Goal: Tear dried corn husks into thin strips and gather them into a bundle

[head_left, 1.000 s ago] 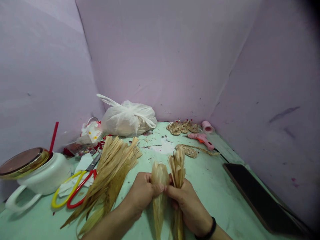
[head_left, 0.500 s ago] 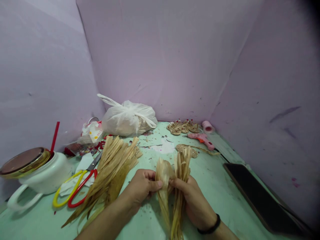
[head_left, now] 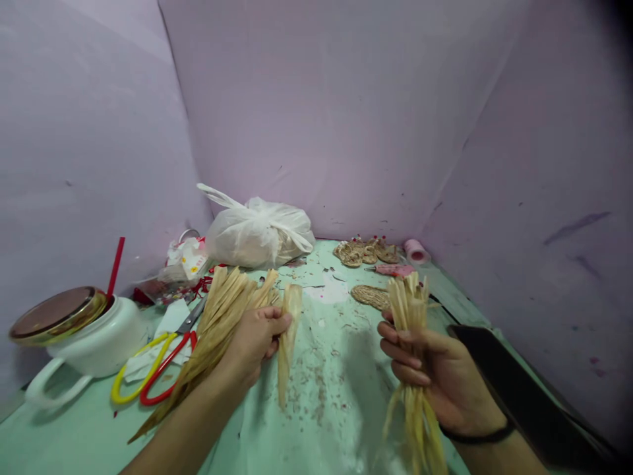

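My left hand (head_left: 254, 340) pinches a single dried husk strip (head_left: 287, 336) that hangs down over the green table (head_left: 326, 389). It is right beside a pile of dried husk strips (head_left: 220, 323) lying on the table. My right hand (head_left: 435, 376), with a black band on the wrist, is closed round a bundle of husk strips (head_left: 410, 356) held upright. The two hands are well apart, with stained bare tabletop between them.
Yellow and red scissors (head_left: 148, 366) lie left of the pile. A white pot with a gold lid (head_left: 74, 330) stands at far left. A tied plastic bag (head_left: 260, 231), woven coils (head_left: 363, 252), a pink glue gun (head_left: 394, 270) and pink roll (head_left: 416, 251) sit at the back. A dark phone (head_left: 509, 382) lies right.
The hands were together in the middle, both on the husks. They have pulled apart: the left took one strip to the left, the right carried the bundle to the right.
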{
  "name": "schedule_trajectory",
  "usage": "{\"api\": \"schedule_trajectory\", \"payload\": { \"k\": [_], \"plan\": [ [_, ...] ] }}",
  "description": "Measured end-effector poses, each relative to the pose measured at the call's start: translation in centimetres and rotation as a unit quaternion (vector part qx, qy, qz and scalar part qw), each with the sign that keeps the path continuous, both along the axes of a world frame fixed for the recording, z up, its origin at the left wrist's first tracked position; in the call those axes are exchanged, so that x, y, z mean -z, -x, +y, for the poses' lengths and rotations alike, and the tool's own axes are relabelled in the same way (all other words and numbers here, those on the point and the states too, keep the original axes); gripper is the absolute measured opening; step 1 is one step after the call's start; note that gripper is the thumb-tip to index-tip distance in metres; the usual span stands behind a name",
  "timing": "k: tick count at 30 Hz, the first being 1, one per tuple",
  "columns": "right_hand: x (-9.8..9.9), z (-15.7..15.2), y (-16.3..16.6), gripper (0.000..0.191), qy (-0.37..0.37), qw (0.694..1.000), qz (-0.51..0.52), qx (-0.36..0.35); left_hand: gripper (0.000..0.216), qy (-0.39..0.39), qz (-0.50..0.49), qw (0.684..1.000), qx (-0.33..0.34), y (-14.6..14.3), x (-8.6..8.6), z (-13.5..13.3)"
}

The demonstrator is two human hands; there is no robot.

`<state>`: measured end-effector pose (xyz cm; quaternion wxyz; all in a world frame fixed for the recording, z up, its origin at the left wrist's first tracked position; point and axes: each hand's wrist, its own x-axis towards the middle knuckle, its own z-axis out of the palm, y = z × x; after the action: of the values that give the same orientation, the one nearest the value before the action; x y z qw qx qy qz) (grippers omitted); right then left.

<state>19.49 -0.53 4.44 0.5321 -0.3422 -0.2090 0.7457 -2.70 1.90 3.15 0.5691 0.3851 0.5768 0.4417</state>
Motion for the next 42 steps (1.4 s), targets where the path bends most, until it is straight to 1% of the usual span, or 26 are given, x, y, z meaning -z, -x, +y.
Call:
{"api": "schedule_trajectory", "payload": {
  "k": [2,5,8,12,14,18,20,24,26,28,32,33,37,39,40,42],
  "plan": [
    [0.6,-0.3,1.2,0.028,0.015,0.999,-0.042,0.003,0.024,-0.005,0.004,0.999,0.051,-0.5,0.1,-0.5],
    [1.9,-0.9,3.5,0.034,0.045,0.992,-0.115,-0.036,0.025,-0.004,0.022,0.991,0.134,-1.6,0.4,-1.4],
    [2.9,-1.4,5.2,0.032,0.023,0.983,-0.169,-0.070,0.024,0.005,0.038,0.983,0.178,-2.6,0.7,-2.1],
    [3.4,-1.6,5.7,0.032,-0.014,0.965,-0.257,-0.055,0.023,0.008,0.068,0.982,0.174,-3.1,0.9,-2.4],
    [3.5,-1.5,5.7,0.032,-0.044,0.952,-0.300,-0.049,0.024,0.005,0.083,0.982,0.168,-3.2,1.1,-2.5],
    [3.7,-1.5,5.9,0.031,-0.091,0.932,-0.350,-0.036,0.026,-0.022,0.089,0.987,0.135,-3.4,1.5,-2.7],
    [3.7,-1.6,5.9,0.034,-0.095,0.935,-0.336,-0.051,0.026,-0.023,0.057,0.989,0.137,-3.5,1.5,-2.9],
    [3.5,-1.8,5.7,0.042,-0.080,0.956,-0.250,-0.133,0.026,0.004,-0.053,0.982,0.183,-3.2,1.3,-3.0],
    [3.3,-1.8,5.5,0.039,-0.063,0.964,-0.208,-0.152,0.026,0.015,-0.065,0.980,0.186,-3.0,1.3,-2.8],
    [3.1,-1.7,5.2,0.034,-0.053,0.975,-0.170,-0.135,0.026,0.026,-0.049,0.984,0.169,-2.7,1.4,-2.4],
    [2.2,-0.9,3.8,0.024,-0.035,0.993,-0.105,-0.044,0.028,0.052,-0.024,0.992,0.112,-1.9,1.8,-1.3],
    [1.9,-0.7,3.2,0.022,-0.026,0.996,-0.083,-0.032,0.029,0.056,-0.024,0.993,0.097,-1.6,1.8,-1.1],
    [0.6,0.1,0.7,0.021,-0.006,1.000,0.022,-0.021,0.030,0.047,-0.028,0.996,0.067,-0.8,1.6,-0.5],
    [0.2,0.2,0.2,0.021,-0.013,1.000,0.025,-0.014,0.029,0.044,-0.016,0.997,0.066,-0.8,1.4,-0.5],
    [0.3,0.1,0.3,0.022,-0.014,1.000,0.005,-0.012,0.029,0.043,-0.008,0.997,0.071,-0.9,1.4,-0.6],
    [0.7,-0.3,1.2,0.024,-0.010,0.997,-0.070,-0.018,0.025,0.034,0.005,0.995,0.096,-1.3,1.3,-0.9]
  ]
}}
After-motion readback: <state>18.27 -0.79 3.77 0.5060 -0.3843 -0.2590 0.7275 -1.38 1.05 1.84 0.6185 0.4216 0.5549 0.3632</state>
